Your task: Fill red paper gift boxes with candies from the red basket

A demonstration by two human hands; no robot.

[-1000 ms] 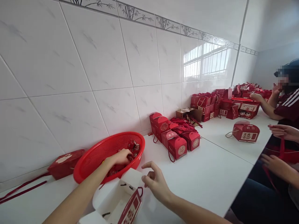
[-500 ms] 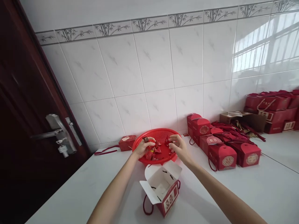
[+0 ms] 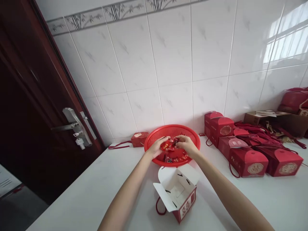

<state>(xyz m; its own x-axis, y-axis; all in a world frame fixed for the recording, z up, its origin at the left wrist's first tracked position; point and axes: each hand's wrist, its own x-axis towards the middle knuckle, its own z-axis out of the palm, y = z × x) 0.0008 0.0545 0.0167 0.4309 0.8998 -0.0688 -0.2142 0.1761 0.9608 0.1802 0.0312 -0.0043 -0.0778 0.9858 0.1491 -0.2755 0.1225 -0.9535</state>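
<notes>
Over the red plastic basket (image 3: pixel 173 131), my left hand (image 3: pixel 157 148) is closed on several red-wrapped candies (image 3: pixel 166 145), with yellow marks showing on one. Close by on the right, my right hand (image 3: pixel 187 146) pinches a dark red wrapped candy (image 3: pixel 175 141) between thumb and fingers. More wrapped candies (image 3: pixel 176 159) lie on the basket's bottom. In front of the basket stands a red gift box (image 3: pixel 185 205) with its white flaps spread and its white inside showing. A dark red cord loop hangs at its left side.
Closed red gift boxes (image 3: pixel 249 163) with cords lie at the right. Behind them stands a brown carton (image 3: pixel 252 118). A small red box (image 3: pixel 139 140) with a ribbon sits left of the basket, by the tiled wall (image 3: pixel 173 102). A dark door (image 3: pixel 48 96) is at the left.
My hands have come closer together over the basket, both with candies in the fingers. The view has tilted down and shifted, so the basket and boxes appear further right.
</notes>
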